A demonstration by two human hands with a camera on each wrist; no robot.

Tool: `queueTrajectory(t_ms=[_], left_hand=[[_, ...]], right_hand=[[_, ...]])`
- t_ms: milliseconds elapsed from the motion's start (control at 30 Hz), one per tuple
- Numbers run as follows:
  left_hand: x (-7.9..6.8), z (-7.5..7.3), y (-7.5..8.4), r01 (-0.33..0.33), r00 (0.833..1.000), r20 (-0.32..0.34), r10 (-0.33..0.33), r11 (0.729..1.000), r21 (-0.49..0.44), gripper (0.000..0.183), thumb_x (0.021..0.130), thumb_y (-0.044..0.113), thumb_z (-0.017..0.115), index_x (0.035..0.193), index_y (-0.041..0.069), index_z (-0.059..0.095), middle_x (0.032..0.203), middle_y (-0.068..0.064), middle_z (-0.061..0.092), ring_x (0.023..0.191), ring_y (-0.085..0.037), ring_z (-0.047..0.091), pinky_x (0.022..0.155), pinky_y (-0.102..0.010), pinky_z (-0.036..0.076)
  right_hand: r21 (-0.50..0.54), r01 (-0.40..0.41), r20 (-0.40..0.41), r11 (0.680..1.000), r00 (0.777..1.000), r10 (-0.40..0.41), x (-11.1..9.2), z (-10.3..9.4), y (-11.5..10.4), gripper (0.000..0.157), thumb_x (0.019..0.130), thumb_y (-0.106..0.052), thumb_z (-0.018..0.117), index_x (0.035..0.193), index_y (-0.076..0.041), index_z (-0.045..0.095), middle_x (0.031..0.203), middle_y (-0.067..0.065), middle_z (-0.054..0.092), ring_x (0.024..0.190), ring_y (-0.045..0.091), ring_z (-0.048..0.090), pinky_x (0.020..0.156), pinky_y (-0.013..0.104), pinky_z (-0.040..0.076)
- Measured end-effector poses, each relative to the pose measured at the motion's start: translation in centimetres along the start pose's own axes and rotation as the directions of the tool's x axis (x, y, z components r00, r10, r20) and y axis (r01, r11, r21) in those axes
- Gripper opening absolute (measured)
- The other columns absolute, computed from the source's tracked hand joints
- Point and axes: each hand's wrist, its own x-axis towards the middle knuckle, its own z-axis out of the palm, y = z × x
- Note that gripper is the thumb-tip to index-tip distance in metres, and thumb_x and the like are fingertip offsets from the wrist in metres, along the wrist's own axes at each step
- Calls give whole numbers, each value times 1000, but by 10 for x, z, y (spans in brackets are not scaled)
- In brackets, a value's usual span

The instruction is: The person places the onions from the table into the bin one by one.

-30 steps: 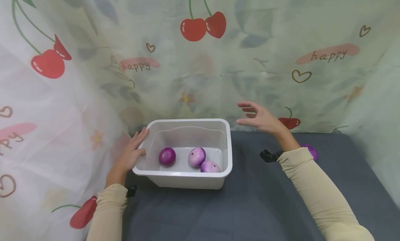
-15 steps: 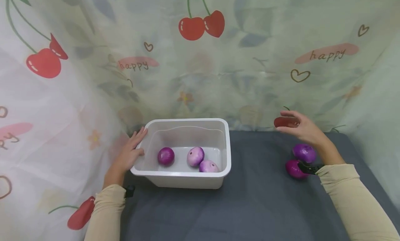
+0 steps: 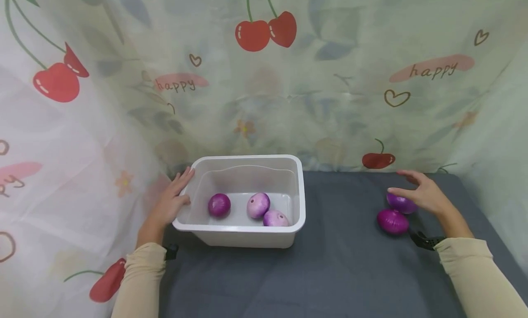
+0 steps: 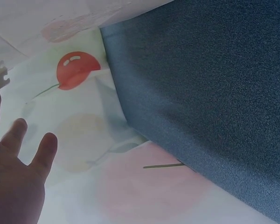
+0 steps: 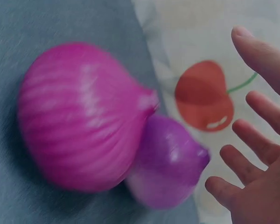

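Observation:
My left hand rests on the left rim of a white plastic tub, its fingers laid straight along the edge. Inside the tub lie a dark purple onion and two paler onions, one behind the other. Over at the right, my right hand hovers by two more onions with its fingers spread and nothing held. The farther violet onion is partly covered by that hand in the head view. The nearer magenta onion touches it and looms large in the right wrist view.
A dark grey cloth covers the table. Printed curtains with cherries and lettering hang behind and on both sides, close to the tub's back and left. Black straps sit on both wrists.
My right hand has moved right, away from beside the tub, then down to the two onions on the cloth. My left hand has stayed on the rim.

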Motion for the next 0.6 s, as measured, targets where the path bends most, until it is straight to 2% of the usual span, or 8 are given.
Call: queueTrajectory(t_ms=[200,367,600], left_hand=[[1,0,-1,-3,1000,2,3,1000,1,77,81,6,53,150,30,29,161,2,19,150,-37,6,114,-65,9],[-1,1,-2,-2,1000,1,2,1000,6,77,81,6,53,150,28,29,161,1,19,149,-39,7,114,-65,10],[1,0,-2,5,1000,4,-5,1000,3,77,81,6,53,150,30,28,161,3,18,150,-37,5,114,-65,9]], right_hand=[[-22,-70,16,997,997,70,0,9,23,93,82,-59,61,152,-11,23,155,32,14,138,55,19,98,73,27],[-16,-63,13,998,998,63,-2,18,37,92,83,-57,62,151,-6,24,150,35,21,134,54,24,99,72,27],[-19,-61,-13,998,998,61,-2,29,50,91,84,-56,62,150,-5,25,143,40,29,124,54,37,93,67,38]])
